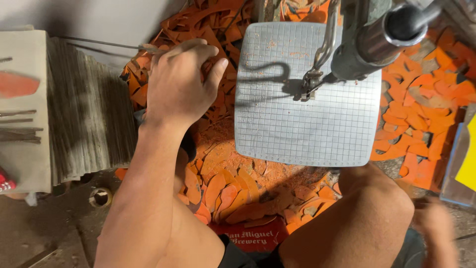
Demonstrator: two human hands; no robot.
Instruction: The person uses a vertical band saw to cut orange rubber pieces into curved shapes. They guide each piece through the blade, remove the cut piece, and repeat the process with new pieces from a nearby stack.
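Hundreds of orange offcuts (pixel 238 191), flat, curved and leaf-shaped with dusty matte faces, lie heaped on the floor all around the scroll saw table (pixel 307 94). That table is a pale grey metal plate with rounded corners, scored in a fine square grid and speckled with orange dust; the saw's dark cylindrical arm (pixel 377 42) reaches over it from its upper right, and a thin blade guard (pixel 312 79) meets it near the middle. The left hand (pixel 181 84) hovers just left of the table, knuckles up, its grip half curled with fingertips (pixel 208 49) bent down over the scraps; whether it pinches a piece cannot be told. Further left of the table stands a stack of thin grey sheets (pixel 91 109), ribbed along their edges, beside a beige board (pixel 25 119). The right hand (pixel 436 228), blurred, sits below the table's right corner past a bare knee (pixel 372 208); its grip is too smeared to read. A small round metal ring (pixel 100 197) rests on the concrete floor, well to the table's lower left.
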